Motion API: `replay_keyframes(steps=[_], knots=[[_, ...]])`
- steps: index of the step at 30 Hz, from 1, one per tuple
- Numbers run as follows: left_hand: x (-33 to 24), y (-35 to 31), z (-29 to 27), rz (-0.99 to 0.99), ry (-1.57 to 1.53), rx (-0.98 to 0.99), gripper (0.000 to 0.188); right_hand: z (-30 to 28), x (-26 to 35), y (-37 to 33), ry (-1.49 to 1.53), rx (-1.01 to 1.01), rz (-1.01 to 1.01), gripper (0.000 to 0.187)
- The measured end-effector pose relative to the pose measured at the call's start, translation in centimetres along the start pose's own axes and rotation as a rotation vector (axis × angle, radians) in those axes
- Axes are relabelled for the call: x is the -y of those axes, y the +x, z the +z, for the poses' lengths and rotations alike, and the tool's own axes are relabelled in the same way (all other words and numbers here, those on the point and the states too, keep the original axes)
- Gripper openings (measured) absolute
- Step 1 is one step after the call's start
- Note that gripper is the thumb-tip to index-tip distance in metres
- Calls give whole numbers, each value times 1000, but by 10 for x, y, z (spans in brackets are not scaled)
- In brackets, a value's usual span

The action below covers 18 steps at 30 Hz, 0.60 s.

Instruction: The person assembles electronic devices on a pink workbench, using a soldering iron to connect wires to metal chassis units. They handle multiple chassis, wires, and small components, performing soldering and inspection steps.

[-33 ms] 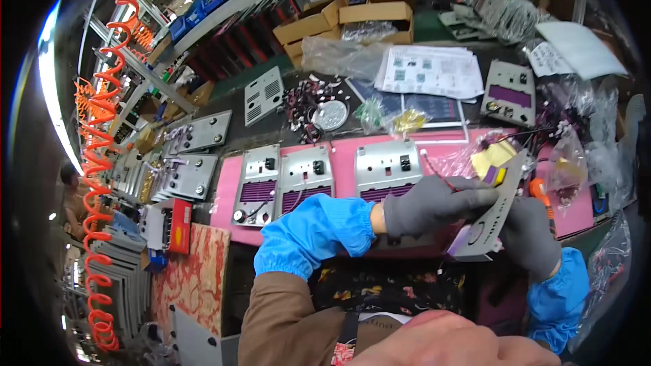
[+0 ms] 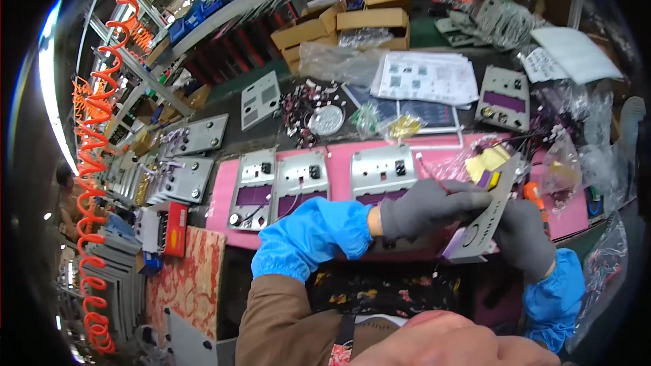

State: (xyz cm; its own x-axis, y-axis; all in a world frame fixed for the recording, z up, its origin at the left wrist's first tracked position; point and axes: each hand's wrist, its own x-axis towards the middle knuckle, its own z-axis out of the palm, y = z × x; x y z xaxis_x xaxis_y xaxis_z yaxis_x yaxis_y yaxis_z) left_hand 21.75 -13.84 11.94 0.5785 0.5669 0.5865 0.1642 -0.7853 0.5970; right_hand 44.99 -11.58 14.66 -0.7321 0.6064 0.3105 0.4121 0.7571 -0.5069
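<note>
A grey metal panel (image 2: 483, 232) with round holes and slots is held tilted, nearly edge-on, in front of me at the right. My right hand (image 2: 525, 238), in a grey glove, grips it from the right; its fingertips are hidden behind the panel. On the other side my left hand (image 2: 434, 207), also gloved, has its fingers pressed together against the panel. A thin dark-red wire (image 2: 434, 174) emerges from those fingers, its pale end sticking up. A purple and yellow part (image 2: 489, 179) shows by the fingertips at the panel's upper part.
Several grey housings (image 2: 300, 171) with purple slats lie on a pink mat (image 2: 225, 218). Behind are a heap of cables (image 2: 298, 107), printed sheets (image 2: 427, 78) and cardboard boxes (image 2: 371, 20). An orange-handled tool (image 2: 534, 195) lies beside my right hand. An orange coiled hose (image 2: 95, 183) hangs at left.
The whole view has shifted slightly. Both hands keep their hold, and the panel has barely moved.
</note>
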Motion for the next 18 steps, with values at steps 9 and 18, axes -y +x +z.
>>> replay_keyframes(steps=[9,18], knots=[[-1,-1,6,-129,-48,-78,40,2,7,-15,-556,-235,-199,22],[-8,8,10,-214,-29,-86,44,13,-8,-32,-760,-370,-314,33]])
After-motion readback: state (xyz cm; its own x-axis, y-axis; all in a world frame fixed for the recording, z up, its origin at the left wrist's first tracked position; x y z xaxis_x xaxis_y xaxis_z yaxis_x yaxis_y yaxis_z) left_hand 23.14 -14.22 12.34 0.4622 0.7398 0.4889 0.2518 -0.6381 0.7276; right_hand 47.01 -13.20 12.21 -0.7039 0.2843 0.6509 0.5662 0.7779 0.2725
